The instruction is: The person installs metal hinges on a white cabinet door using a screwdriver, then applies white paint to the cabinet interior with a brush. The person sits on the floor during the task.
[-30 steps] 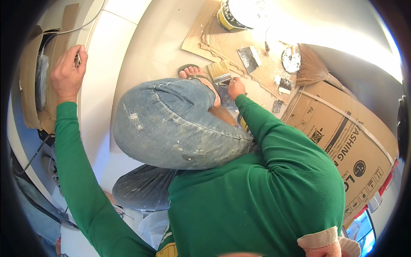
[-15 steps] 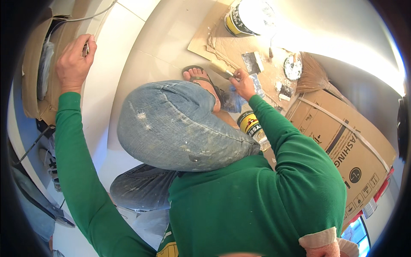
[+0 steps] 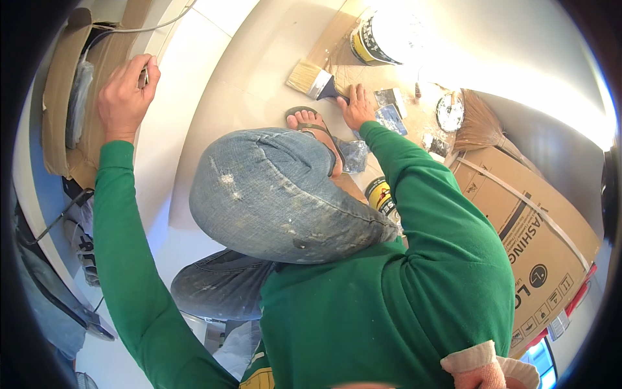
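Note:
My right hand (image 3: 357,107) is closed on the dark handle of a wide paintbrush (image 3: 310,79). The brush has pale bristles and a light metal band, and its bristles point left, just above the floor. Far to the left, my left hand (image 3: 123,97) is a closed fist beside an open cardboard box (image 3: 57,97). A small shiny bit shows between its fingers, too small to name. Right of the brush hand lie a blue plastic packet (image 3: 391,120) and a dark square piece (image 3: 387,98).
A yellow and black bucket (image 3: 366,42) stands at the far side on flattened cardboard. Nearer is a smaller yellow and black can (image 3: 381,194). To the right are a round paint-smeared lid (image 3: 449,111), a straw broom (image 3: 478,120) and a large strapped carton (image 3: 512,207). A cable (image 3: 139,30) crosses at upper left.
My right hand has moved away from me and slightly left with the paintbrush, whose bristles now reach past the cardboard over the tiles. My left hand keeps its closed pose by the box.

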